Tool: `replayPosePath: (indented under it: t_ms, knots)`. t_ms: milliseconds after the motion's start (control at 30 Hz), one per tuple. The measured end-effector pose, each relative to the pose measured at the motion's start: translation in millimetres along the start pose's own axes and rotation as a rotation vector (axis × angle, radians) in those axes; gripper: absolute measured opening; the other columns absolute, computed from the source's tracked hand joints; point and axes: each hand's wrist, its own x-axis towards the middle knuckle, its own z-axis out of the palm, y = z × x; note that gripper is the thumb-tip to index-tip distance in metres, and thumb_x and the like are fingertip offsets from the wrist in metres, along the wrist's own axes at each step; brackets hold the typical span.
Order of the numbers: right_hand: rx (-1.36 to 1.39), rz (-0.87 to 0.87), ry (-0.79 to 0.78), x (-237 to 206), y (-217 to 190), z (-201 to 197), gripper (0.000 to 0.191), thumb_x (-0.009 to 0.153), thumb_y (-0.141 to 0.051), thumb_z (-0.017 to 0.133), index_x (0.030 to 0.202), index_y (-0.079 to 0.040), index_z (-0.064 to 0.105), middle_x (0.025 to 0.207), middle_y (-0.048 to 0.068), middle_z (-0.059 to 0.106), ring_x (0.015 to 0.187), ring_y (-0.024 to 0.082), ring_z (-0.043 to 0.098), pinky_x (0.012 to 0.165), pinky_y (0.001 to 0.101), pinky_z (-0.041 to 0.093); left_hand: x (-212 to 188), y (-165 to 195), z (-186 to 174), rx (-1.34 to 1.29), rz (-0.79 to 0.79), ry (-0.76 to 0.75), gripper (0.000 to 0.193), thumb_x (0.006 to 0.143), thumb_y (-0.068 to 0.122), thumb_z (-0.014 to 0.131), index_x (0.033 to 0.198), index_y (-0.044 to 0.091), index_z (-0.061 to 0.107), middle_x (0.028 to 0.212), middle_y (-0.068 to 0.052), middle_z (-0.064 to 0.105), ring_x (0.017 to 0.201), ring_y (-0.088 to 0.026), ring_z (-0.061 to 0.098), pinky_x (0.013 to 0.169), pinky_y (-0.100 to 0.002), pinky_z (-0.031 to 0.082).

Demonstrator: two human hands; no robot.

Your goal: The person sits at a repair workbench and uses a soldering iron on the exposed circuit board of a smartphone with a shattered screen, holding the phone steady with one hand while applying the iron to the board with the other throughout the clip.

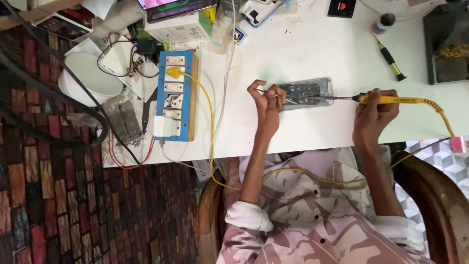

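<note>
An opened phone (pixel 308 93) lies flat on the white table (pixel 303 54), its insides facing up. My left hand (pixel 267 100) rests at the phone's left end and pinches thin metal tweezers (pixel 273 94) whose tips reach onto the phone. My right hand (pixel 373 110) grips a yellow soldering iron (pixel 391 99); its dark metal tip points left and touches the phone's right edge. The iron's yellow cord (pixel 442 117) runs off to the right and loops down across my lap.
A blue switchboard (pixel 176 95) with sockets and a yellow plug sits at the table's left. A green-handled screwdriver (pixel 390 58), a small bottle (pixel 383 22), boxes, a white bowl (pixel 90 73) and tangled wires crowd the back and left. A dark tray (pixel 447 44) stands at right.
</note>
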Motion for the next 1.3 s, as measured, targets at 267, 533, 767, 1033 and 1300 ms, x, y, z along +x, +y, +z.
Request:
replayPosePath:
  t_ms: [267, 533, 767, 1033, 1300]
  knots:
    - [-0.055, -0.023, 0.014, -1.8, -1.4, 5.6, 0.016, 0.119, -0.01, 0.052, 0.105, -0.005, 0.045, 0.087, 0.002, 0.052, 0.059, 0.006, 0.039, 0.053, 0.0231, 0.034, -0.4, -0.4, -2.3, -0.04, 0.0, 0.017, 0.012, 0.117, 0.027, 0.032, 0.12, 0.02, 0.023, 0.086, -0.005, 0.052, 0.068, -0.009, 0.038, 0.059, -0.023, 0.03]
    - [-0.135, -0.01, 0.014, -3.3, -9.7, 10.9, 0.016, 0.12, -0.014, 0.052, 0.108, -0.005, 0.045, 0.081, 0.0, 0.048, 0.059, 0.004, 0.039, 0.052, 0.0224, 0.034, 0.2, -0.3, 0.4, -0.105, -0.054, 0.096, 0.017, 0.116, 0.031, 0.035, 0.124, 0.019, 0.026, 0.08, -0.003, 0.048, 0.062, -0.007, 0.031, 0.054, -0.022, 0.027]
    - [-0.122, -0.03, -0.003, 0.2, -5.6, 9.4, 0.015, 0.121, -0.014, 0.052, 0.111, -0.006, 0.045, 0.087, 0.001, 0.051, 0.061, 0.005, 0.04, 0.053, 0.023, 0.036, 1.8, 6.0, -0.1, -0.058, -0.042, 0.069, 0.02, 0.115, 0.034, 0.033, 0.127, 0.018, 0.028, 0.075, -0.002, 0.045, 0.055, -0.006, 0.028, 0.049, -0.023, 0.027]
    - [-0.179, 0.002, 0.039, 0.5, -1.2, 6.4, 0.015, 0.121, -0.015, 0.052, 0.111, -0.007, 0.044, 0.083, 0.001, 0.05, 0.061, 0.006, 0.042, 0.053, 0.0222, 0.036, 1.6, 9.8, -2.3, -0.134, -0.024, 0.153, 0.027, 0.114, 0.034, 0.031, 0.134, 0.016, 0.029, 0.077, -0.005, 0.053, 0.054, -0.007, 0.034, 0.049, -0.023, 0.029]
    - [-0.137, -0.041, -0.029, 0.3, 1.3, 3.7, 0.013, 0.122, -0.012, 0.051, 0.114, -0.006, 0.043, 0.088, 0.003, 0.051, 0.059, 0.007, 0.043, 0.053, 0.0236, 0.039, -1.0, -3.1, -0.6, 0.074, 0.15, 0.002, 0.027, 0.118, 0.033, 0.036, 0.137, 0.016, 0.028, 0.086, -0.008, 0.057, 0.071, -0.011, 0.043, 0.063, -0.025, 0.033]
